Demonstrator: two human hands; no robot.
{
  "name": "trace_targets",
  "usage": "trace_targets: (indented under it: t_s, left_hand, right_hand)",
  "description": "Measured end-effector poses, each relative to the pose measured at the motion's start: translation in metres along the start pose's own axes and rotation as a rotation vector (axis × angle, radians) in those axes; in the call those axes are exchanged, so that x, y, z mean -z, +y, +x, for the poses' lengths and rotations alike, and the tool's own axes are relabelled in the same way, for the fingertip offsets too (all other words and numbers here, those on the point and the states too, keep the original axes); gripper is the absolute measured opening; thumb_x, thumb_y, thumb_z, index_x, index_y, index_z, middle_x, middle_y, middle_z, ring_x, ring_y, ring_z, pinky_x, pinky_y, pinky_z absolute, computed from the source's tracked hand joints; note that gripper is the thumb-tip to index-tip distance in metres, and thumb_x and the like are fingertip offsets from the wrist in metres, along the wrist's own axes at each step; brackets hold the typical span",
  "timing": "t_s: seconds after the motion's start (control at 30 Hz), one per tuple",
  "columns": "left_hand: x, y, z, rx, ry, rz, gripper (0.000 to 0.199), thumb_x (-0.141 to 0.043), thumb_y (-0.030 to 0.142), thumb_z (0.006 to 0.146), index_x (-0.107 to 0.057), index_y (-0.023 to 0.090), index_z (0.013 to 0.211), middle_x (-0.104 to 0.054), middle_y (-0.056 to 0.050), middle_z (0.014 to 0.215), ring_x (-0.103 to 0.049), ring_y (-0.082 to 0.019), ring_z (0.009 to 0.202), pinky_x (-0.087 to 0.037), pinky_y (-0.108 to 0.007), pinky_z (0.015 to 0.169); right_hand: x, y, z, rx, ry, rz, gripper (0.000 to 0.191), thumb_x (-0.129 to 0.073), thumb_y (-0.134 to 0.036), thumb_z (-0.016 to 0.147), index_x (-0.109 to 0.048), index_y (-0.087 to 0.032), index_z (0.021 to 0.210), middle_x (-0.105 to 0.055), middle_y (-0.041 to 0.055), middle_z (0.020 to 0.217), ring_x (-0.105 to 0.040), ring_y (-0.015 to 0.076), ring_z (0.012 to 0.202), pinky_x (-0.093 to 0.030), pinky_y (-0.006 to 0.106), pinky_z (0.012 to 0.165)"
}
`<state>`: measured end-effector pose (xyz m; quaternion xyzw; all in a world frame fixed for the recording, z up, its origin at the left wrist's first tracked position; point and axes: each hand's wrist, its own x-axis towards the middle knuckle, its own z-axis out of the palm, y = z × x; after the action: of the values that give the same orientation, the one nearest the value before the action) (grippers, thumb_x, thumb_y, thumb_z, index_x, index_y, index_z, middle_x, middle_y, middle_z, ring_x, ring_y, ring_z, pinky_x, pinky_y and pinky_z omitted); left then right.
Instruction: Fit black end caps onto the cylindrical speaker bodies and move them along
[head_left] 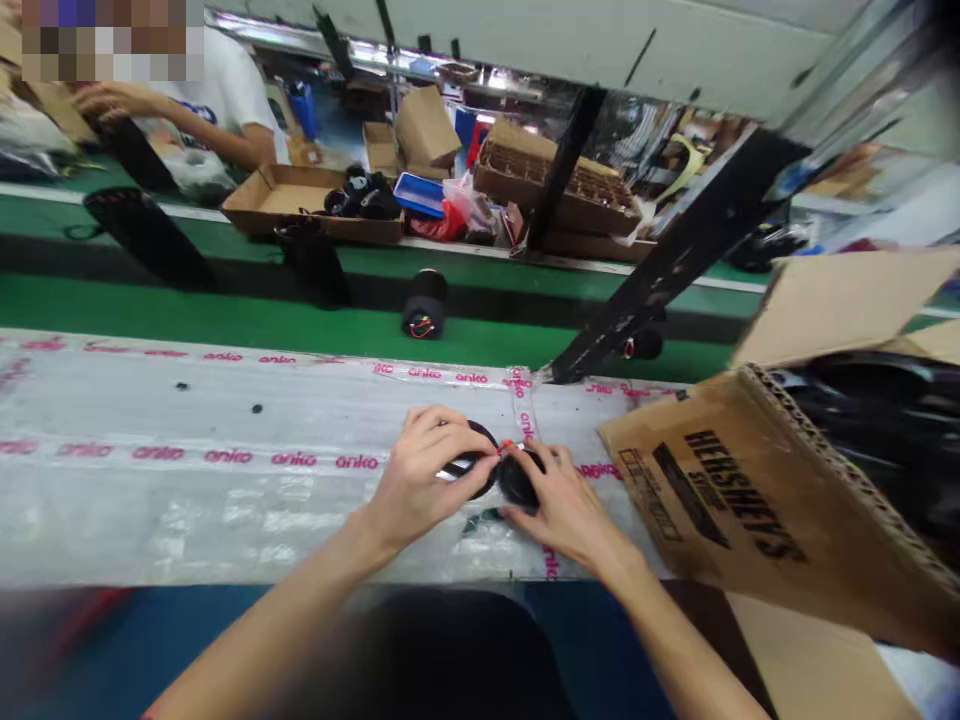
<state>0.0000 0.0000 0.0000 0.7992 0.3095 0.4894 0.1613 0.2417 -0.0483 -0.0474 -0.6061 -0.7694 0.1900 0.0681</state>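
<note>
On the plastic-wrapped table (187,510), near the middle | left hand (427,480) curled tight around a black disc (480,450) | right hand (559,505) pretty much closed on a second black disc (519,480), red wire (507,447) between them | Hershey's cardboard box (720,500) just right | similar black roll (424,304) far off on green conveyor (225,310)

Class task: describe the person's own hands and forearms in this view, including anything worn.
The left hand and right hand are bare: no gloves, rings, watch or bracelet show. The left forearm and right forearm are uncovered, with no sleeve, cable or marking in view.
</note>
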Motion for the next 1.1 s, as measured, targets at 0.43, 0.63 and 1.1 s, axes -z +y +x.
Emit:
trace_targets:
  t_s: [0.43, 0.63, 1.1]
  left_hand:
    - [-0.014, 0.004, 0.0, 0.086, 0.077, -0.089, 0.013, -0.079, 0.011, 0.092, -0.072, 0.021, 0.097, -0.077, 0.0, 0.085, -0.066, -0.019, 0.09, -0.057, -0.033, 0.086]
    - [-0.014, 0.004, 0.001, 0.105, 0.084, -0.065, 0.01, -0.079, 0.013, 0.092, -0.073, 0.02, 0.096, -0.077, -0.002, 0.085, -0.068, -0.019, 0.09, -0.058, -0.033, 0.083]
    - [-0.009, 0.002, 0.001, 0.126, 0.04, -0.053, 0.005, -0.074, 0.019, 0.099, -0.074, 0.021, 0.103, -0.078, -0.005, 0.093, -0.069, -0.021, 0.094, -0.058, -0.038, 0.086]
  right_hand:
    - [0.024, -0.03, 0.013, 0.009, 0.518, 1.2, 0.063, -0.044, -0.072, 0.104, -0.066, -0.027, 0.142, -0.075, 0.0085, 0.131, -0.074, 0.0319, 0.116, -0.062, 0.045, 0.096]
    - [0.026, -0.033, 0.017, 0.144, 0.565, 0.893, 0.068, -0.054, -0.076, 0.1, -0.063, -0.03, 0.148, -0.07, 0.0088, 0.141, -0.066, 0.0335, 0.131, -0.054, 0.048, 0.112]
    - [0.044, -0.033, 0.02, 0.36, 0.339, 0.741, 0.074, -0.056, -0.077, 0.098, -0.051, -0.035, 0.159, -0.062, 0.0058, 0.156, -0.058, 0.0317, 0.144, -0.048, 0.046, 0.122]
